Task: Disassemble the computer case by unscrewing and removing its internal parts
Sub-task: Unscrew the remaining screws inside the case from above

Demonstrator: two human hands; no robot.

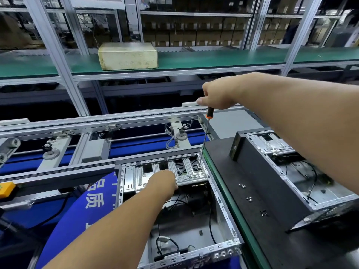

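An open computer case (223, 206) lies in front of me, with black cables on its floor. A silver drive bracket (186, 171) spans its far end. My right hand (217, 94) grips the orange-and-black handle of a long screwdriver (205, 136). The screwdriver stands nearly upright, and its tip sits on a screw at the bracket's right corner (199, 165). My left hand (163, 181) rests on the bracket's front edge; its fingers are hidden behind the hand.
A second open case (281, 171) lies on a black mat (229, 162) to the right, with loose screws (248, 199) beside it. A conveyor frame (77, 140) runs behind. A yellowed box (128, 56) sits on the green shelf above. A blue banner (77, 210) hangs at left.
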